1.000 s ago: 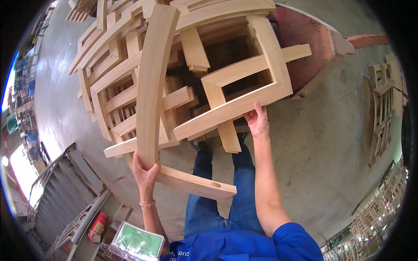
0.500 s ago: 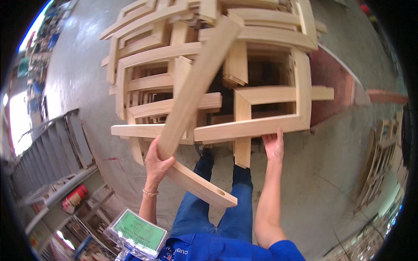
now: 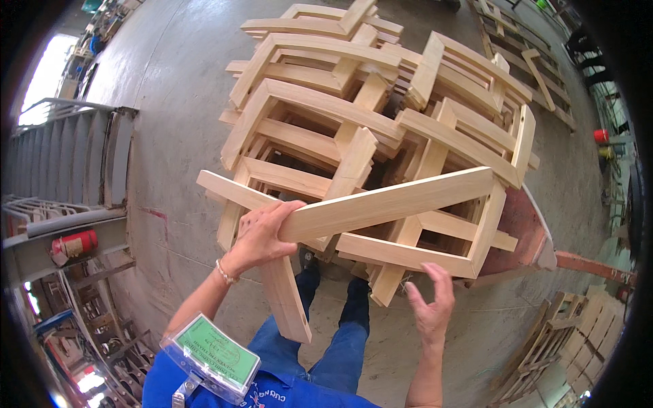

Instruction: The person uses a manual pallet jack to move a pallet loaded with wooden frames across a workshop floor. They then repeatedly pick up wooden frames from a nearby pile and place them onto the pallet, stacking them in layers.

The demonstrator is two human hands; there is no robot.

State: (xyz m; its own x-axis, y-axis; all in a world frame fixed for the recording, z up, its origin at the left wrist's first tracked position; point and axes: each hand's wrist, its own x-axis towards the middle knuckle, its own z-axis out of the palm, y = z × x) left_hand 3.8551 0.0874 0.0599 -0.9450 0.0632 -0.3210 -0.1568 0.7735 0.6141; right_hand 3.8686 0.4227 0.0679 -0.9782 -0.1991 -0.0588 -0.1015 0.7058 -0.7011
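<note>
My left hand [image 3: 264, 234] is closed around an L-shaped pale wooden frame piece [image 3: 391, 204] close to its corner. Its long arm stretches right over the near side of the stack, and the short arm [image 3: 286, 306] hangs toward my legs. My right hand [image 3: 433, 306] is open, thumb and fingers apart, holding nothing. It hovers just in front of the nearest right-hand frame piece [image 3: 408, 253] of the stack. Similar wooden frame pieces [image 3: 320, 102] are piled crosswise in front of me.
Beneath the pile at right shows a reddish-brown base [image 3: 520, 234] with a bar [image 3: 592, 267] sticking out. Grey metal steps [image 3: 68, 149] and a red cylinder [image 3: 75, 243] are at left. Wooden pallets [image 3: 544, 340] lie at lower right, with another slatted pallet [image 3: 524, 54] at far right.
The L-shaped piece has swung clockwise, its long arm now pointing right instead of away from me. My right hand has come off the stack and opened. The whole view has shifted.
</note>
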